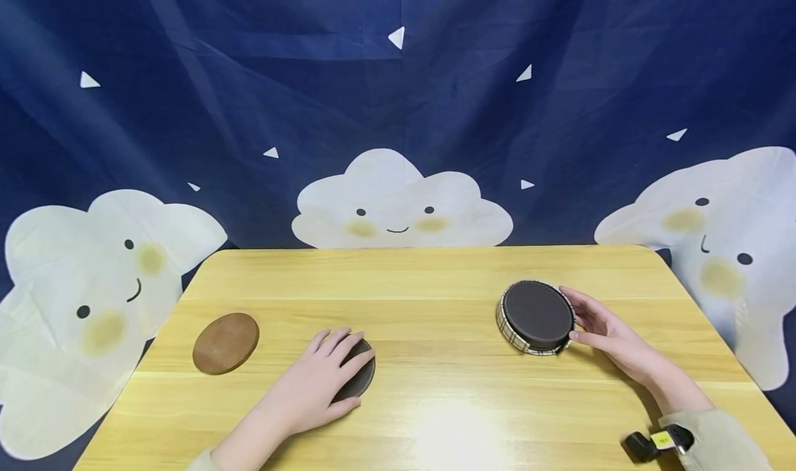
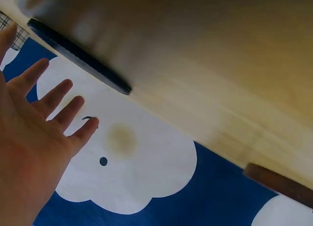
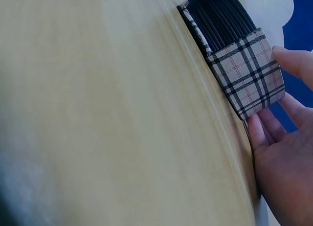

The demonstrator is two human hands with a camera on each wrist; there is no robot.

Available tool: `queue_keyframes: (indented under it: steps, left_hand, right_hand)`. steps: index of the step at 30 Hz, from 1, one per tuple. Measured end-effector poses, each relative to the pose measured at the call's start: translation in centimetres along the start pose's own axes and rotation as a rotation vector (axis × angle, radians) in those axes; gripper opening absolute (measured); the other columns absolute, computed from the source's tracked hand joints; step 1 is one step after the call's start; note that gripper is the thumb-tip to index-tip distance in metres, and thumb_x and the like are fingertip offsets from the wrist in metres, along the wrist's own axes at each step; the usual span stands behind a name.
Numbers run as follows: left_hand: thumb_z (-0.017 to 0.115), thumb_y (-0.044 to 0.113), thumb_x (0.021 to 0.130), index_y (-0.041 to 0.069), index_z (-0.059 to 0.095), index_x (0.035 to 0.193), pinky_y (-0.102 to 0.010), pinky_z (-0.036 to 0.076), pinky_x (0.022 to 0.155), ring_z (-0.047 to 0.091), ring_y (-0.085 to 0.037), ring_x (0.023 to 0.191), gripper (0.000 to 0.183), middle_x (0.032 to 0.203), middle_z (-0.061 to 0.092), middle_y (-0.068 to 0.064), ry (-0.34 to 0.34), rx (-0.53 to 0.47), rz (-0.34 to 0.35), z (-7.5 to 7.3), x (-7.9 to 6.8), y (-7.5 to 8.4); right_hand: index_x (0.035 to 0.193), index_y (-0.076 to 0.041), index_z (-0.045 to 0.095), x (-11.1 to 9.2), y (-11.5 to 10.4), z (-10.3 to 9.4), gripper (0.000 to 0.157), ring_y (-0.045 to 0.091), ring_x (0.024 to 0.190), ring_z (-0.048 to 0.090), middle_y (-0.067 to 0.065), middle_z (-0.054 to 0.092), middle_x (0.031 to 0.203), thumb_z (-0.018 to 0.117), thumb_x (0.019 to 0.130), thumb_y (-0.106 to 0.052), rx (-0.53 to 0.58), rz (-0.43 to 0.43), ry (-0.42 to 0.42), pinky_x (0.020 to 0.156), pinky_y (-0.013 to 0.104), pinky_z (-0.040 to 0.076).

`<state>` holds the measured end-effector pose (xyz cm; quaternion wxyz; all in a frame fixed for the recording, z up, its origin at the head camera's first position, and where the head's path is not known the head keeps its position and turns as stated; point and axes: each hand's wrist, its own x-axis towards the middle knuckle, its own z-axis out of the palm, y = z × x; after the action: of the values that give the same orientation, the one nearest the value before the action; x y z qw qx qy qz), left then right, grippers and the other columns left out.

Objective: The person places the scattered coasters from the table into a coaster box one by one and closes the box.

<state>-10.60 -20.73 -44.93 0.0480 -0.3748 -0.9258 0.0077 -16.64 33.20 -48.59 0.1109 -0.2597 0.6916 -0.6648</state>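
My left hand (image 1: 311, 387) is over a round dark coaster (image 1: 357, 386), its fingers spread and partly covering it. In the left wrist view, the fingers (image 2: 62, 93) are apart from that coaster, which lies flat on the table. On the right stands a plaid coaster holder (image 1: 511, 334) with a stack of dark round coasters (image 1: 538, 310) inside. My right hand (image 1: 616, 338) holds the holder by its right side. In the right wrist view, the thumb (image 3: 293, 62) is at one edge of the plaid wall and the fingertips are at its other edge, low by the tabletop.
A brown round coaster (image 1: 226, 343) lies flat at the left of the wooden table (image 1: 429, 284). Behind the table hangs a dark blue cloth (image 1: 348, 98) printed with white clouds. A black device with a yellow label (image 1: 662, 440) is at my right sleeve.
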Motion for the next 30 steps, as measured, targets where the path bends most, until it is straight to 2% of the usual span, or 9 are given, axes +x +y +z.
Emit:
queue_keyframes:
  steps: [5,17,30]
  left_hand:
    - [0.073,0.055,0.093,0.023,0.054,0.154,-0.060,0.044,0.114,0.050,-0.037,0.144,0.071,0.154,0.054,-0.010,0.003,-0.009,0.005,0.4,-0.3,-0.3]
    - [0.070,0.054,0.096,0.023,0.050,0.157,-0.056,0.049,0.106,0.050,-0.038,0.141,0.071,0.156,0.051,-0.011,-0.067,-0.045,-0.008,0.5,-0.3,-0.8]
    - [0.072,0.054,0.091,0.026,0.055,0.151,-0.053,0.050,0.098,0.052,-0.030,0.134,0.069,0.150,0.054,-0.009,-0.035,-0.081,0.007,1.3,0.3,-1.5]
  right_hand:
    - [0.167,0.001,0.021,0.0,0.0,0.0,0.076,-0.005,0.135,0.055,-0.019,0.048,0.158,0.047,0.098,0.019,0.003,-0.007,0.000,0.106,0.010,0.043]
    - [0.167,0.001,0.022,0.1,0.0,0.0,0.075,-0.004,0.135,0.056,-0.018,0.048,0.159,0.046,0.098,0.019,-0.002,-0.010,0.002,0.106,0.011,0.044]
    - [0.167,0.002,0.021,0.0,0.0,0.1,0.076,-0.004,0.136,0.055,-0.018,0.048,0.159,0.046,0.098,0.020,0.002,-0.017,0.000,0.107,0.010,0.043]
